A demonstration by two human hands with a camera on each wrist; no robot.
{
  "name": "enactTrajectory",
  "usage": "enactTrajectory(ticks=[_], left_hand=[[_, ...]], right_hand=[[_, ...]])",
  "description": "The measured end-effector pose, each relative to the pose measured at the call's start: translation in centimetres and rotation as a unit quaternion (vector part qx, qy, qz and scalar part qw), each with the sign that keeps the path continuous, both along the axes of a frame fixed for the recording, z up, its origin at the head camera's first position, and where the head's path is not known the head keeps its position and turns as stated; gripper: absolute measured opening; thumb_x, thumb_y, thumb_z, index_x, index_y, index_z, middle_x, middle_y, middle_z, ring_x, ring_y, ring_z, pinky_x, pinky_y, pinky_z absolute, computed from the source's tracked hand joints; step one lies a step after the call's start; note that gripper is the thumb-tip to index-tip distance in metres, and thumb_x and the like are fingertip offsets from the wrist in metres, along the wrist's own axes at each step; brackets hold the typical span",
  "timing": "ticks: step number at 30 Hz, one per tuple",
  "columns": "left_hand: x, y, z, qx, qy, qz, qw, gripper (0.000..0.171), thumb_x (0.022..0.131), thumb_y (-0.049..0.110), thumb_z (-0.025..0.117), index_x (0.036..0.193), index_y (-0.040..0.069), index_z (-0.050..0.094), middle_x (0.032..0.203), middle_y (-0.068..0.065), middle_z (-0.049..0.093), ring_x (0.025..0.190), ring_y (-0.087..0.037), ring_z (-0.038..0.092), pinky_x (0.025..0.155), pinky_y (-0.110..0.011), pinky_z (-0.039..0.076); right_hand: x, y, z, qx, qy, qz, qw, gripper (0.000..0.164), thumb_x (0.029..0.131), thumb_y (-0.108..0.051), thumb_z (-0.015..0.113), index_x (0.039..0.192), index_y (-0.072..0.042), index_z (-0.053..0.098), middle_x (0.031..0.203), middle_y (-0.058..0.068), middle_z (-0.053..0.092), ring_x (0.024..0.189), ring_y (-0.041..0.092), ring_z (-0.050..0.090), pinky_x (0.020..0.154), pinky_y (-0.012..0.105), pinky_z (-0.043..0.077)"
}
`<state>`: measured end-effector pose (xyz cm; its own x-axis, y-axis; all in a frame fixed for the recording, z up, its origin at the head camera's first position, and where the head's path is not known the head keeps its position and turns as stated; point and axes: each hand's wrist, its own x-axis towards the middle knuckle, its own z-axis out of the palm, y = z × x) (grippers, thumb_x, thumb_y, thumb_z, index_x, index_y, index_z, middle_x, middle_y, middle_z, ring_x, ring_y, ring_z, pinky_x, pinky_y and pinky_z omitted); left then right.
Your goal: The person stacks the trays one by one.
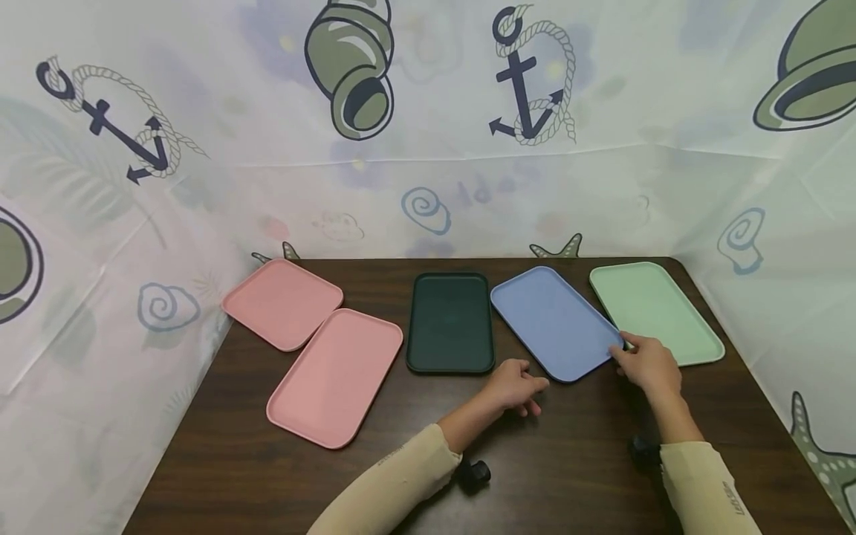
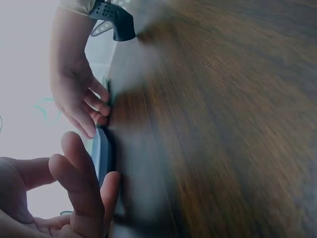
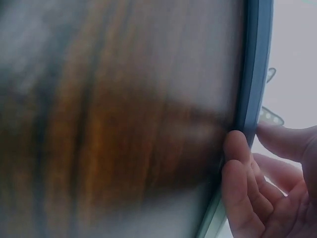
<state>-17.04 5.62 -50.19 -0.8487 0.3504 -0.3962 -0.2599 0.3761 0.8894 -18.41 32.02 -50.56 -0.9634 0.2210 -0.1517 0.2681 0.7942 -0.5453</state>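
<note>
Your right hand (image 1: 649, 364) pinches the blue tray (image 1: 558, 323) at its right-hand corner, thumb to the upper side of the rim and fingertips to the lower. Your left hand (image 1: 511, 386) holds nothing: its fingers are apart and loosely bent, just left of the tray's near corner and seemingly clear of it. The tray lies aslant on the table (image 1: 428, 461), between the dark green tray (image 1: 451, 323) on the left and the light green tray (image 1: 658, 312) on the right; whether the pinched corner is raised, you cannot tell from here.

One corner gives you little control over turning, so bring your left fingers to the near left edge before you shift it much. Move it gently and level. Mind the far left corner, close beside the dark green rim, and your right knuckles, close to the light green one.
</note>
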Motion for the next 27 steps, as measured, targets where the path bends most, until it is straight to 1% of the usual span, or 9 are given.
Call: enactTrajectory(ticks=[1, 3, 8, 14, 18, 22, 24, 27], left_hand=[[-0.1, 0.2, -0.1, 0.009, -0.005, 0.010, 0.9999, 0.066, 0.093, 0.018, 0.067, 0.147, -0.006, 0.037, 0.090, 0.000, 0.072, 0.050, -0.012, 0.064, 0.041, -0.023, 0.045], [-0.2, 0.4, -0.3, 0.015, -0.008, 0.020, 0.9997, 0.066, 0.093, 0.019, 0.067, 0.146, -0.006, 0.037, 0.089, 0.002, 0.071, 0.050, -0.013, 0.065, 0.041, -0.023, 0.045], [-0.3, 0.6, -0.6, 0.024, -0.005, 0.026, 0.9994, 0.065, 0.093, 0.018, 0.068, 0.145, -0.007, 0.039, 0.091, -0.001, 0.073, 0.052, -0.015, 0.066, 0.040, -0.023, 0.045], [-0.6, 0.6, -0.8, 0.032, -0.001, 0.030, 0.9990, 0.063, 0.093, 0.016, 0.067, 0.144, -0.008, 0.039, 0.093, -0.004, 0.074, 0.051, -0.014, 0.065, 0.040, -0.022, 0.044], [-0.7, 0.6, -0.9, 0.033, -0.004, 0.028, 0.9990, 0.063, 0.093, 0.017, 0.067, 0.145, -0.007, 0.039, 0.094, -0.003, 0.074, 0.051, -0.013, 0.065, 0.040, -0.022, 0.044], [-0.8, 0.5, -1.0, 0.038, -0.005, 0.030, 0.9988, 0.062, 0.093, 0.016, 0.066, 0.144, -0.007, 0.039, 0.094, -0.004, 0.073, 0.051, -0.013, 0.065, 0.040, -0.022, 0.044], [-0.8, 0.5, -1.0, 0.040, -0.004, 0.031, 0.9987, 0.061, 0.094, 0.015, 0.066, 0.144, -0.008, 0.040, 0.094, -0.004, 0.073, 0.051, -0.014, 0.065, 0.040, -0.022, 0.044], [-0.8, 0.4, -0.9, 0.041, -0.003, 0.033, 0.9986, 0.060, 0.094, 0.014, 0.065, 0.143, -0.008, 0.041, 0.094, -0.006, 0.073, 0.051, -0.014, 0.065, 0.040, -0.022, 0.044]], right_hand=[[-0.1, 0.0, 0.0, 0.000, -0.003, 0.002, 1.000, 0.062, 0.095, -0.035, 0.059, 0.146, -0.002, 0.043, 0.073, 0.003, 0.071, 0.063, 0.017, 0.063, 0.054, 0.036, 0.042], [-0.2, 0.0, 0.2, -0.005, -0.010, 0.009, 1.000, 0.064, 0.094, -0.033, 0.060, 0.146, 0.000, 0.041, 0.073, 0.003, 0.070, 0.061, 0.016, 0.063, 0.054, 0.035, 0.042], [-0.2, -0.1, 0.9, -0.019, -0.036, 0.033, 0.999, 0.071, 0.092, -0.031, 0.063, 0.148, 0.004, 0.035, 0.071, 0.003, 0.070, 0.057, 0.016, 0.062, 0.056, 0.035, 0.044], [0.1, 0.0, 1.4, -0.022, -0.069, 0.059, 0.996, 0.078, 0.092, -0.034, 0.062, 0.150, 0.006, 0.027, 0.072, 0.001, 0.069, 0.060, 0.016, 0.062, 0.060, 0.037, 0.044], [0.2, -0.1, 1.3, -0.021, -0.080, 0.060, 0.995, 0.077, 0.091, -0.033, 0.062, 0.148, 0.007, 0.030, 0.070, -0.001, 0.068, 0.060, 0.016, 0.062, 0.058, 0.036, 0.044], [0.2, 0.0, 1.4, -0.021, -0.089, 0.057, 0.994, 0.074, 0.091, -0.034, 0.063, 0.144, 0.010, 0.035, 0.070, -0.001, 0.068, 0.061, 0.016, 0.063, 0.057, 0.036, 0.044], [0.3, 0.1, 1.5, -0.018, -0.089, 0.054, 0.994, 0.070, 0.091, -0.034, 0.062, 0.142, 0.009, 0.038, 0.071, 0.000, 0.069, 0.061, 0.016, 0.064, 0.056, 0.036, 0.045], [0.4, 0.2, 1.6, -0.012, -0.085, 0.050, 0.995, 0.058, 0.093, -0.030, 0.057, 0.137, 0.007, 0.044, 0.071, 0.001, 0.069, 0.060, 0.016, 0.064, 0.055, 0.036, 0.044]])
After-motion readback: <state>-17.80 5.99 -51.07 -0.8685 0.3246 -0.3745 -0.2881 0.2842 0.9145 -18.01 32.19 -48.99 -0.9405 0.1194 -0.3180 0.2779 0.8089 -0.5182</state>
